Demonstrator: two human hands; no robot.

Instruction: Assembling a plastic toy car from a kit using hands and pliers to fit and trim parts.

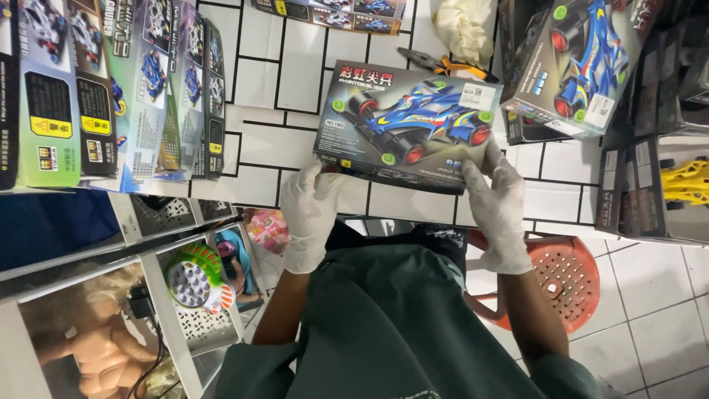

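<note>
Dark toy-car box (408, 125) centre, similar boxes (111, 89) left

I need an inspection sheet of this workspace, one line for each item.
Surface: white tiled top with dark grout lines.
Job's things: toy car box, blue racer pictured, held flat by both near corners.
Clutter: stacked toy boxes far left; another car box upper right; pliers; crumpled gloves.
Hands: left hand and right hand, white-gloved, gripping the box.
Cables: black cable on the lower shelf.
Surroundings: red stool; yellow toy part; shelf toys.
</note>
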